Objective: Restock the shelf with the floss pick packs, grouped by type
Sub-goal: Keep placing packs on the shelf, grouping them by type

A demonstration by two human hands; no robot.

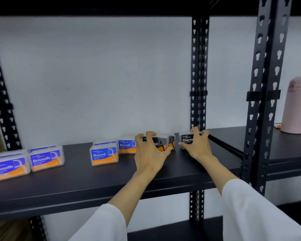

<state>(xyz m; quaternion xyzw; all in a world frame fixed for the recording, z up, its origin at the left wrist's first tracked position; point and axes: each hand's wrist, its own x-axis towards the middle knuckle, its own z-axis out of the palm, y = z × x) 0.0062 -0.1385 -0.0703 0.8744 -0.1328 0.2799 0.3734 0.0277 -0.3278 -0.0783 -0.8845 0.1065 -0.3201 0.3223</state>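
Shelf (76, 185): black board on a black slotted rack, white wall behind.
Smooth packs (27, 161): clear plastic boxes with blue-and-orange labels and a white pick drawn on the front; grouped at the left end of the shelf, near the front edge, touching side by side, more boxes just behind them.
Round packs (104, 154): same clear boxes and blue-and-orange labels; near the middle of the shelf, one forward, another just behind it, one more further right and back towards the wall.
Charcoal packs (161, 142): clear boxes with black-and-orange labels; right of the Round packs, towards the back edge, standing upright; a second box edge shows just right of the held one.
Right Charcoal pack (187, 139): black label reading "Charco", the rest hidden; close to the right rear post, apart from the other Charcoal packs by a small gap.
Left hand (149, 153): fingers (150, 133) curled over the top of a Charcoal pack, thumb at its right lower corner; grips it on the shelf.
Right hand (197, 146): fingers (195, 130) hooked over the top of the right Charcoal pack, thumb at its lower left front; grips it on the shelf.
Sleeves (254, 211): white, on both forearms.
Flask (296, 105): pale pink, upright on the neighbouring shelf to the right.
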